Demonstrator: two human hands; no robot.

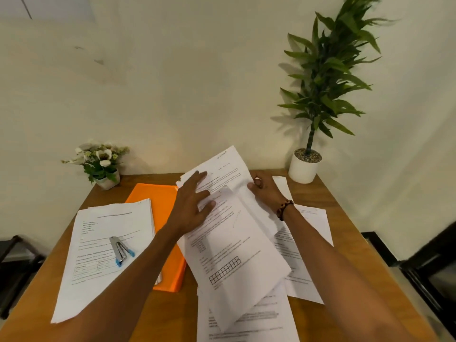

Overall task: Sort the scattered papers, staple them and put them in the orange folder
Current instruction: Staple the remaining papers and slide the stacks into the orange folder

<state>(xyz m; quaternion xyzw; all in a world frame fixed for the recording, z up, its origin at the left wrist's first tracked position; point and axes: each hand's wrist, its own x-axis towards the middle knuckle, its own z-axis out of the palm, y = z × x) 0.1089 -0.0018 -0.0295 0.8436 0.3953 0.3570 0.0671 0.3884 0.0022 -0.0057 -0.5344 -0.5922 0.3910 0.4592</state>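
Scattered printed papers (237, 262) overlap on the middle and right of the wooden table. My left hand (191, 206) lies with spread fingers flat on the upper sheets. My right hand (265, 191) pinches the right edge of a raised sheet (222, 166), thumb on top. The orange folder (158, 198) lies closed left of centre. A neat stack of papers (106, 245) partly covers its left side. A silver stapler with blue tips (119, 250) lies on that stack.
A small pot of white flowers (102, 164) stands at the back left corner of the table (328, 193). A tall green plant in a white pot (304, 166) stands at the back right. Dark furniture (429, 262) is beside the table's right edge.
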